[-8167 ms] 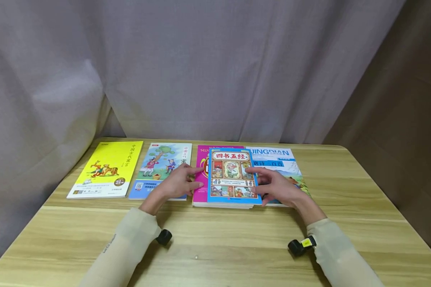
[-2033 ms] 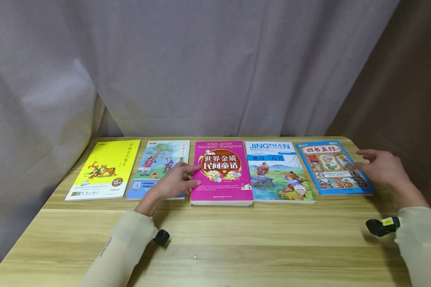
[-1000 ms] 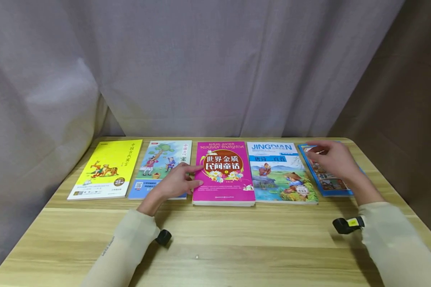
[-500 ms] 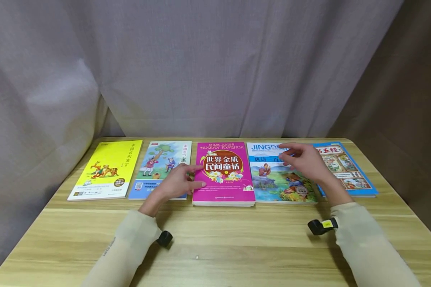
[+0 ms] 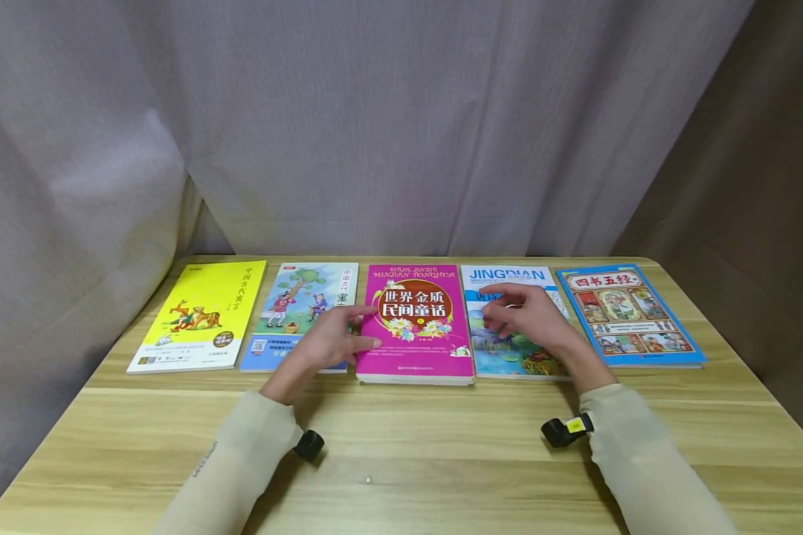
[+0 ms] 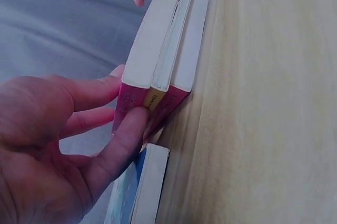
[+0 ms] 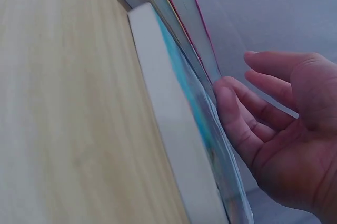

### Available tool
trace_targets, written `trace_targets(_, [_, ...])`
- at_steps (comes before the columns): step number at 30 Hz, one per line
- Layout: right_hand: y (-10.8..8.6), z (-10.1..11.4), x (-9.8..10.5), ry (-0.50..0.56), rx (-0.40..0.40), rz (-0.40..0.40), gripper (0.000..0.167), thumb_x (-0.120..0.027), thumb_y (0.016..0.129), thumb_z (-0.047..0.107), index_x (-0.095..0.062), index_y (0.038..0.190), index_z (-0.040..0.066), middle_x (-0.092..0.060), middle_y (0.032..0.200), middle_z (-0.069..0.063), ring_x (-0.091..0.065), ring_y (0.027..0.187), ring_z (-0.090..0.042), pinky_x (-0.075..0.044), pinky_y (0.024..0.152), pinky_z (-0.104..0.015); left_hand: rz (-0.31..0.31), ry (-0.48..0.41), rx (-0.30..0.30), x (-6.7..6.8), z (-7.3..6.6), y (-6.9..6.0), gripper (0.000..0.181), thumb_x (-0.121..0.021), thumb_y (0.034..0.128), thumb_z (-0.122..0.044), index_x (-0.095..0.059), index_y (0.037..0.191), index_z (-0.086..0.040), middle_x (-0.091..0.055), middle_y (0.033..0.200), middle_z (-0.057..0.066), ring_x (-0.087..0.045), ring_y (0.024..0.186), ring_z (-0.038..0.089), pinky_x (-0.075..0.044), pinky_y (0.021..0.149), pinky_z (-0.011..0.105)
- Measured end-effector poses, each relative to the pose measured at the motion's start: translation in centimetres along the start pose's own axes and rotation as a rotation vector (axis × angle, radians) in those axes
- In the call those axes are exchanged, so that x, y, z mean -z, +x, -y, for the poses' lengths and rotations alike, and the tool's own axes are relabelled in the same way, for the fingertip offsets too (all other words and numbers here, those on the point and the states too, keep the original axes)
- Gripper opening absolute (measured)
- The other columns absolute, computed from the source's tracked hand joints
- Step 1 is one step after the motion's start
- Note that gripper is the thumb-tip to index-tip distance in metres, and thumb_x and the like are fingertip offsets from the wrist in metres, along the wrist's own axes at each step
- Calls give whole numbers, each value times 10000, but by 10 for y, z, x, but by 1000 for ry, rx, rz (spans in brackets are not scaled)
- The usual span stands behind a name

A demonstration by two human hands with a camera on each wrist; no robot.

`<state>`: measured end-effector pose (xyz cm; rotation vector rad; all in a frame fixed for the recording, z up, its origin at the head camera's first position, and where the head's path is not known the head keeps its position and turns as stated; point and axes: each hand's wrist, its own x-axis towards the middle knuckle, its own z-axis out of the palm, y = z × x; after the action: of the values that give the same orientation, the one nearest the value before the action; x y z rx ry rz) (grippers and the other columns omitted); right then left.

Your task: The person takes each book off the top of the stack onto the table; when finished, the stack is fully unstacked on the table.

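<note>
In the head view you have five covers showing in a row on the table (image 5: 435,461). Your left hand (image 5: 326,339) touches the near side of the pink book (image 5: 418,362), thumb and fingers parted, wrapped round nothing. Partly beneath that hand is one tree-cover book (image 5: 299,291); further left, one yellow book (image 5: 197,310). Your right hand (image 5: 534,317) is over the JINGDIAN book (image 5: 506,365), fingers loosely bent, gap to the thumb, holding nothing; one blue-bordered book (image 5: 632,318) lies to its right. The left wrist view shows three books stacked at your fingertips: the pink book uppermost, one thin yellow-spined book (image 6: 156,98), one lower pink-spined book (image 6: 187,50). In the right wrist view, the JINGDIAN book lies just beside your thumb; you cannot tell whether they touch.
</note>
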<state>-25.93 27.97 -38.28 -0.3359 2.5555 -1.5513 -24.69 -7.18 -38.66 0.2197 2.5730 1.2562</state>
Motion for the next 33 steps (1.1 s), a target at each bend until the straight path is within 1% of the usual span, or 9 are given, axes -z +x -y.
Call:
trace_targets(4, [3, -1, -6, 5, 2, 24, 487, -711, 1022, 161, -592, 1449, -42, -709, 1094, -295, -724, 777, -196, -656, 684, -360, 10, -27, 29, 1, -3, 0, 635, -808, 948, -158, -575, 1537, -186, -622, 1412, 201, -661, 658, 198, -601, 579, 300])
trace_targets(9, [7, -4, -13, 32, -6, 48, 476, -693, 1026, 116, -581, 1459, -46, -712, 1132, -295, -741, 774, -197, -658, 680, -365, 13, -47, 51, 1, -6, 0, 637, -795, 956, -133, -563, 1546, -192, -627, 1409, 204, -685, 689, 212, -614, 592, 307])
trace_targets(12, [8, -5, -16, 43, -20, 49, 467, -686, 1026, 96, -585, 1461, -39, -720, 1129, -283, -739, 765, -189, -656, 667, -365, 10, -55, 59, 1, -7, 0, 638, -788, 959, -114, -558, 1549, -186, -643, 1360, 209, -699, 721, 218, -624, 603, 310])
trace_targets(16, [8, -6, -18, 28, -35, 47, 462, -694, 1020, 108, -600, 1453, -25, -729, 1127, -263, -727, 753, -177, -640, 632, -344, -1, -56, 69, -1, -7, 1, 645, -792, 953, -104, -559, 1549, -178, -666, 1253, 215, -711, 748, 228, -631, 611, 312])
trace_targets(22, [8, -4, -22, 0, -35, 73, 444, -689, 1027, 114, -617, 1451, 0, -736, 1136, -246, -701, 744, -172, -608, 583, -329, -19, -50, 95, -2, -6, -1, 658, -791, 952, -100, -544, 1558, -165, -665, 1235, 220, -707, 799, 233, -631, 613, 308])
trace_targets(25, [8, -3, -23, -2, -38, 67, 445, -693, 1023, 112, -622, 1448, 5, -739, 1124, -237, -683, 728, -173, -596, 562, -328, -25, -61, 91, -2, -6, -2, 652, -783, 956, -89, -540, 1558, -150, -660, 1235, 224, -708, 803, 237, -635, 616, 311])
trace_targets(28, [8, -3, -24, -6, -49, 58, 461, -714, 1009, 120, -625, 1448, 11, -736, 1109, -222, -660, 711, -176, -581, 545, -324, -18, -77, 84, -1, -6, -2, 648, -768, 968, -79, -526, 1567, -139, -659, 1220, 233, -716, 781, 242, -641, 621, 318])
trace_targets(33, [11, -4, -27, -22, -69, 49, 470, -761, 979, 163, -658, 1422, 46, -714, 1087, -177, -616, 692, -172, -549, 526, -310, -3, -110, 106, 2, -3, -5, 657, -754, 975, -62, -502, 1579, -130, -652, 1174, 233, -718, 756, 249, -648, 623, 343])
